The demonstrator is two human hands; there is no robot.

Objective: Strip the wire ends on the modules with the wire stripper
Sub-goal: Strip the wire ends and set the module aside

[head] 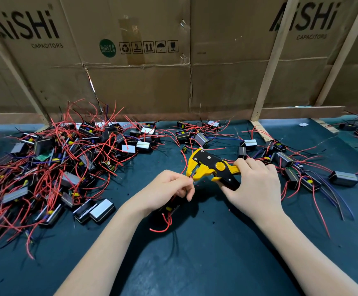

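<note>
The left hand pinched a red wire end at the mouth of the wire stripper, whose handles the right hand gripped, mostly hiding them. The wire's module lay largely hidden beneath the left fingers, on the bench.

Electronics assembly workshop: heaped wired modules, capacitor cartons.

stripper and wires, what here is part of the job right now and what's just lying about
In the job:
- stripper, gripped by the right hand
- red wire, pinched by the left hand at the stripper's jaws
- module under the left hand

Lying about:
- module pile on the left
- scattered modules on the right
- cardboard wall
- green mat
</note>
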